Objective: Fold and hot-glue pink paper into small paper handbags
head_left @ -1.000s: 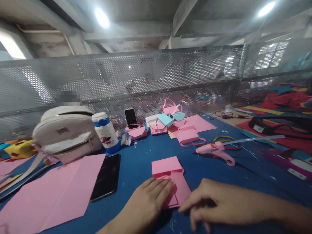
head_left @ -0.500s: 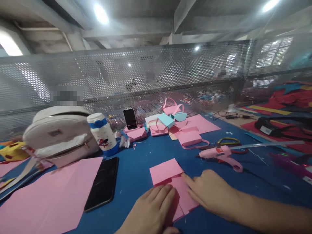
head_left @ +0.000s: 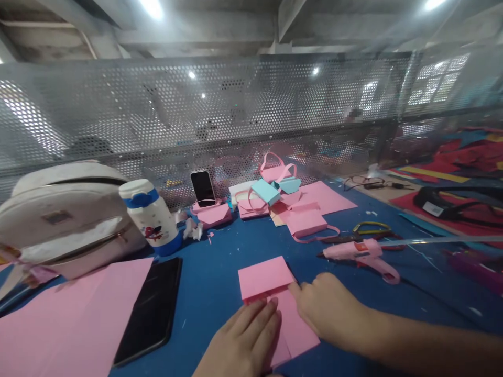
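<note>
Left hand [head_left: 243,337]: fingers laid out nearly flat, close together, pressing on the folded pink paper [head_left: 263,277]; we see no grip. Right hand [head_left: 328,309]: index fingertip touches the paper's right edge by the folded flap, other fingers curled under; we can't tell if they pinch anything. Paper lies on the blue table [head_left: 208,314], in front of us, between both hands. Out right, we have a pink glue gun [head_left: 356,250]; left, a dark tablet-like slab [head_left: 153,309] beside a large pink sheet [head_left: 74,319]. Farther back: bottle [head_left: 153,222], backpack [head_left: 70,214], pink paper bag [head_left: 306,222], perforated screen [head_left: 236,115].
</note>
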The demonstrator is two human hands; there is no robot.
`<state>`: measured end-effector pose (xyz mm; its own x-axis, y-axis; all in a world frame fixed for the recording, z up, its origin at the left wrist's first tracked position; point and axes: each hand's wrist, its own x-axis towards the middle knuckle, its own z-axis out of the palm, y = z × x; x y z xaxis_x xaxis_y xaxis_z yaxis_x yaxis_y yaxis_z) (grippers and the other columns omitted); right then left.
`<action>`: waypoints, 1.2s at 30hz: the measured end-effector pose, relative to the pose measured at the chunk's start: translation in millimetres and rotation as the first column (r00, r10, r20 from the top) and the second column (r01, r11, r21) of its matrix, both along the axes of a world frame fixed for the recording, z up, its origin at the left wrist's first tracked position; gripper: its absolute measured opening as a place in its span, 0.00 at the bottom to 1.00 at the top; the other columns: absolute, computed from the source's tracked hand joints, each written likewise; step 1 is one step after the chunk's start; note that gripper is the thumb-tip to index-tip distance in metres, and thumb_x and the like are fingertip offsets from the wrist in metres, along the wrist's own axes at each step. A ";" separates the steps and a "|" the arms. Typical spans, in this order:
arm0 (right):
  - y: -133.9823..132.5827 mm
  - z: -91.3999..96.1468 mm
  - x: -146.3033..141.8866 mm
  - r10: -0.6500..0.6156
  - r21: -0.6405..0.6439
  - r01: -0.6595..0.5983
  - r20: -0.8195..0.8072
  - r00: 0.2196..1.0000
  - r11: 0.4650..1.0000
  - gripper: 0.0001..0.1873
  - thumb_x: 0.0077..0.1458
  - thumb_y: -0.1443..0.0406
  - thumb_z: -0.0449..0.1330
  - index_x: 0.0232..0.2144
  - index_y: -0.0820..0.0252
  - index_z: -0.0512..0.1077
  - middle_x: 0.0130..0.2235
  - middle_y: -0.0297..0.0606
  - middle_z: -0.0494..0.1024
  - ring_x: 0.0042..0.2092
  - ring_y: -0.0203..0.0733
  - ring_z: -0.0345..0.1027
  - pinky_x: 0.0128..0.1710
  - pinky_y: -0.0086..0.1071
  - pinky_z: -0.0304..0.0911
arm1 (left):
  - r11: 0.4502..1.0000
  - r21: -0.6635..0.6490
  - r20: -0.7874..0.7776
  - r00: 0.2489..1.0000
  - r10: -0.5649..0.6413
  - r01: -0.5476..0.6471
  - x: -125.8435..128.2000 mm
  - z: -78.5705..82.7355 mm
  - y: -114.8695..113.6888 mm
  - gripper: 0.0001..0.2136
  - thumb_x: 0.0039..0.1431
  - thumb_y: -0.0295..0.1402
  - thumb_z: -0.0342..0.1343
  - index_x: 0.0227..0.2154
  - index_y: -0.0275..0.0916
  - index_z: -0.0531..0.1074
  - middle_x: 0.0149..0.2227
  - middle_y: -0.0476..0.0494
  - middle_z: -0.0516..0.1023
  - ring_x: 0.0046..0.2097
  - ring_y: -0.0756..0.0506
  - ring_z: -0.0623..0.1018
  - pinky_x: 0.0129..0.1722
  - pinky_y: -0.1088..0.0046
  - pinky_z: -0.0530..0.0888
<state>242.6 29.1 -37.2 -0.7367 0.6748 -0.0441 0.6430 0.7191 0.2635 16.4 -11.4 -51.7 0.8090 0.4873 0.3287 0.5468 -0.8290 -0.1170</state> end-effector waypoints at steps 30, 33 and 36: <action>-7.2 5.8 8.8 -0.036 -0.046 0.036 -0.002 0.999 0.998 0.13 0.49 0.75 0.58 0.38 0.62 0.73 0.31 0.41 0.81 0.26 0.45 0.74 0.21 0.36 0.35 | 0.979 0.204 -0.077 0.996 0.039 -0.023 6.0 2.3 -6.1 0.28 0.71 0.47 0.35 0.54 0.29 0.70 0.53 0.36 0.79 0.51 0.42 0.80 0.45 0.73 0.80; -6.6 6.1 8.8 -0.011 -0.050 0.010 -0.018 1.000 0.999 0.20 0.48 0.74 0.59 0.46 0.61 0.71 0.28 0.38 0.80 0.25 0.45 0.74 0.21 0.36 0.34 | 0.963 0.267 -0.082 0.995 0.054 -0.030 7.0 0.2 -4.8 0.24 0.74 0.38 0.33 0.53 0.31 0.71 0.51 0.39 0.80 0.49 0.44 0.81 0.43 0.75 0.80; -4.6 13.5 11.4 0.038 -0.111 -0.043 -0.045 0.998 0.993 0.28 0.51 0.71 0.58 0.55 0.57 0.66 0.27 0.36 0.81 0.24 0.45 0.73 0.20 0.36 0.33 | 0.948 0.317 -0.082 0.995 0.059 -0.030 5.2 -4.4 -2.1 0.22 0.74 0.37 0.36 0.51 0.32 0.73 0.50 0.42 0.81 0.48 0.46 0.82 0.44 0.78 0.79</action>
<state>254.0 24.4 -23.7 -0.7660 0.6371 -0.0861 0.6217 0.7682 0.1530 21.6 -13.5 -56.1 0.8221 0.4069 0.3982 0.5575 -0.7170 -0.4183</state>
